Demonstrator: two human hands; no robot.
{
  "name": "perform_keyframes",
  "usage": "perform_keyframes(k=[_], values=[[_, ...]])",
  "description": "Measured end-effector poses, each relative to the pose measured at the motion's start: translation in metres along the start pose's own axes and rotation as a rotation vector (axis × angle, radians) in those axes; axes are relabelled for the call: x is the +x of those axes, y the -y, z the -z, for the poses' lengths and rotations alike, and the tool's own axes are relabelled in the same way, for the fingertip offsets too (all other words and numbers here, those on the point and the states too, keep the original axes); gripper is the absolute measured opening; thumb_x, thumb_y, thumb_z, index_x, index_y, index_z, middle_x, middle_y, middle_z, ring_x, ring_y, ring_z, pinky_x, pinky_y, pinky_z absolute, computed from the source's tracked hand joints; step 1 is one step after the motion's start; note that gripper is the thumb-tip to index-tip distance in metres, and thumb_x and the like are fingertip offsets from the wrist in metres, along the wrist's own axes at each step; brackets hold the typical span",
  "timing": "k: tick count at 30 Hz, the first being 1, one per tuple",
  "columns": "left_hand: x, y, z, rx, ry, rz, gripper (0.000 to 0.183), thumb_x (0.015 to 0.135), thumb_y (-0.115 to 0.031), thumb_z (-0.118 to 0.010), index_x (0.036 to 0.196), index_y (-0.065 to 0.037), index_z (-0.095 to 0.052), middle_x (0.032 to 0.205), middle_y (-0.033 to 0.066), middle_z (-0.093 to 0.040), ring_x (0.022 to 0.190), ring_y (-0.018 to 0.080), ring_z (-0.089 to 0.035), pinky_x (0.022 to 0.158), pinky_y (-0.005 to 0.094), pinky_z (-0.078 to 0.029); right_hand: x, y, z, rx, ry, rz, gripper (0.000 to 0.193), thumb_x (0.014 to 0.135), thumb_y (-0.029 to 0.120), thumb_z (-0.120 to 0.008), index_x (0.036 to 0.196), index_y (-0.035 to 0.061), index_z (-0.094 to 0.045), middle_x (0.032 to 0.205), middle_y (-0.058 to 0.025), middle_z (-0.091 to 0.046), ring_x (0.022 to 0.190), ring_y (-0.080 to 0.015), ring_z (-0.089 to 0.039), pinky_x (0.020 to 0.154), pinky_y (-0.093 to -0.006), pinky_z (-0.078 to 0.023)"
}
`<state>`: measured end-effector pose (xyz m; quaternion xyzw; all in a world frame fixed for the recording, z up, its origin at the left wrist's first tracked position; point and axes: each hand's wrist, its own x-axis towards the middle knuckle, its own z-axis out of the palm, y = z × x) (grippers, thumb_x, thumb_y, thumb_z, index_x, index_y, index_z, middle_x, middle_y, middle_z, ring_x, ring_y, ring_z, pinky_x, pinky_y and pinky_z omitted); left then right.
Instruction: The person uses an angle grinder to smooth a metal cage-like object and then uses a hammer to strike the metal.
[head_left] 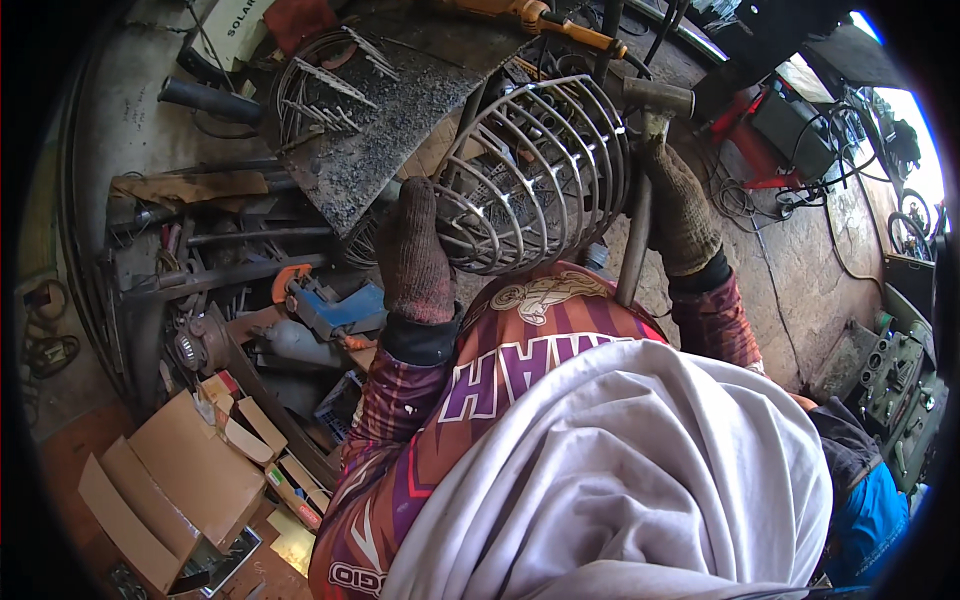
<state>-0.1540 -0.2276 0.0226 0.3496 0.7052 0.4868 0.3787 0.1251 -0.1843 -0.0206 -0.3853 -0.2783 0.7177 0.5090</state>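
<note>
A rounded cage of bent, welded metal rods (535, 190) is held up in front of me, its ribs curving around an open inside. My left hand (412, 255), in a brown knitted glove, is closed on the cage's left end, its thumb side up; the fingertips are hidden behind the rods. My right hand (682, 215), gloved too, is wrapped around the handle of a hammer (660, 97) at the cage's right end. The hammer head points up above this hand, and the handle slants down toward my shirt. Whether the right fingers also touch the cage is hidden.
A metal worktable (375, 125) covered in dark grit bears coiled wire and thin rods. An orange power tool (570, 30) lies at the back. Cardboard boxes (170, 480) and a cluttered tool shelf stand left. Cables and a red-and-grey machine (780, 130) sit right, on the concrete floor.
</note>
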Motion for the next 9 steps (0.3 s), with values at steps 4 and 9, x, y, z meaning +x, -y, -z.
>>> perform_keyframes(k=[4, 9], values=[[-0.008, -0.018, -0.004, -0.131, 0.075, 0.181, 0.045, 0.098, -0.046, -0.054, 0.091, -0.002, -0.066, 0.072, 0.0055, -0.063, 0.059, 0.0140, -0.060, 0.054, 0.0276, -0.047, 0.002, -0.004, -0.006, -0.001, -0.036, -0.013, 0.038, 0.096, 0.032, -0.061, 0.119, 0.0026, -0.057, 0.097, -0.0051, -0.064, 0.083, -0.0123, -0.063, 0.072, -0.0269, -0.052], [-0.009, -0.011, -0.001, -0.389, 0.144, 0.139, 0.047, 0.096, -0.049, -0.055, 0.100, -0.004, -0.068, 0.071, 0.0048, -0.064, 0.056, 0.0129, -0.062, 0.052, 0.0240, -0.050, 0.008, -0.003, -0.011, 0.001, -0.079, -0.024, 0.042, 0.093, 0.037, -0.065, 0.118, 0.0034, -0.057, 0.095, -0.0036, -0.064, 0.081, -0.0101, -0.062, 0.072, -0.0250, -0.052]])
